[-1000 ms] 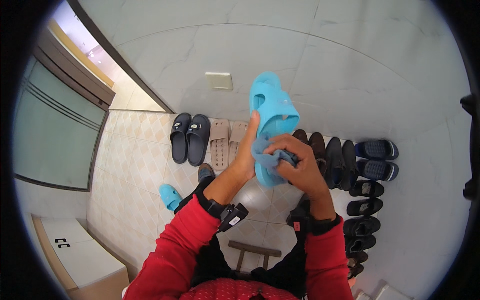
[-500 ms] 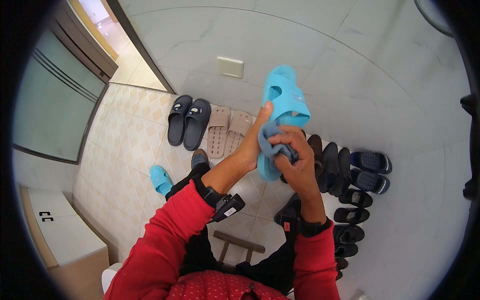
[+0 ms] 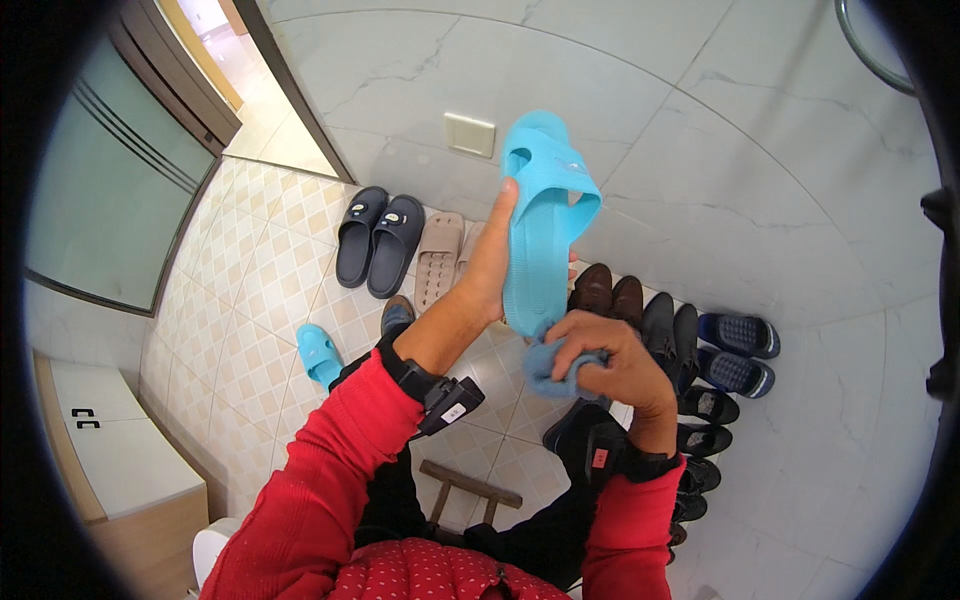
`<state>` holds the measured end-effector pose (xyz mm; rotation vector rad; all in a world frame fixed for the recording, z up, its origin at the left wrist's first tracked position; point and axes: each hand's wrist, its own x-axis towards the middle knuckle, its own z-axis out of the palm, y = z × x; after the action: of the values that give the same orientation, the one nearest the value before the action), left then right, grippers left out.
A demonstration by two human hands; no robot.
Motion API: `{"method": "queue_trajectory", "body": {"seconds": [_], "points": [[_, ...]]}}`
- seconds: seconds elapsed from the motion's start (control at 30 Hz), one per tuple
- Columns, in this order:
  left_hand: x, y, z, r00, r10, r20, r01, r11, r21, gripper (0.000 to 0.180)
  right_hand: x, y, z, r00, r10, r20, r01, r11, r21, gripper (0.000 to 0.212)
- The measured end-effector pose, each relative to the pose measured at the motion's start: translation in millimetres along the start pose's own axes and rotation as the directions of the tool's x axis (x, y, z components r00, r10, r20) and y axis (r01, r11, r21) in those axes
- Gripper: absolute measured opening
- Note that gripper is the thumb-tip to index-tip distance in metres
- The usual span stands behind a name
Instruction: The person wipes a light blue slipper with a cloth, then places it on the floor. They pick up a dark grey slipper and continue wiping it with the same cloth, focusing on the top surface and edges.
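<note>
A light blue slipper [image 3: 540, 250] is raised before me, its toe pointing away and its footbed facing up. My left hand [image 3: 492, 262] grips it from the left, thumb along the edge and fingertips showing on the far side. Bunched in my right hand [image 3: 622, 365] is a blue-grey cloth [image 3: 552, 368], which touches the slipper's heel end. Another light blue slipper [image 3: 319, 354] lies on the floor to the left, beside my leg.
Along the wall stand dark slippers [image 3: 395, 245], beige slippers [image 3: 438, 262], brown shoes [image 3: 592, 289], black shoes [image 3: 660, 328] and navy slippers [image 3: 738, 335]. A wooden stool [image 3: 470, 484] is between my legs. At the left are a white cabinet [image 3: 125, 440] and a glass door [image 3: 120, 200].
My right hand has drawn the cloth down from the middle of the slipper to its heel. The slipper has risen slightly and shifted left, so its footbed now shows.
</note>
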<state>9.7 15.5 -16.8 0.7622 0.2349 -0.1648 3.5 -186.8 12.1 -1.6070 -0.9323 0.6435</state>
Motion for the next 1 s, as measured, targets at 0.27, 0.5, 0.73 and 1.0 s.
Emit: {"method": "queue_trajectory", "body": {"seconds": [0.27, 0.5, 0.73, 1.0], "points": [[-11, -2, 16, 0.999, -0.008, 0.037, 0.005, 0.997, 0.081, 0.083, 18, 15, 7, 0.666, 0.04, -0.744, 0.032, 0.996, 0.082, 0.029], [-9, -5, 12, 0.996, 0.0, 0.087, -0.004, 0.999, 0.05, 0.079, 33, 17, 29, 0.782, -0.089, -0.617, -0.08, 0.967, -0.241, 0.03], [-4, -3, 0, 0.998, 0.021, -0.056, -0.022, 0.999, -0.026, 0.082, 11, 5, 16, 0.985, -0.022, -0.173, 0.022, 1.0, -0.001, 0.023], [-7, -3, 7, 1.0, -0.016, 0.013, 0.016, 1.0, 0.004, 0.081, 11, 6, 1, 0.805, 0.144, -0.576, 0.061, 0.945, 0.321, 0.033]]}}
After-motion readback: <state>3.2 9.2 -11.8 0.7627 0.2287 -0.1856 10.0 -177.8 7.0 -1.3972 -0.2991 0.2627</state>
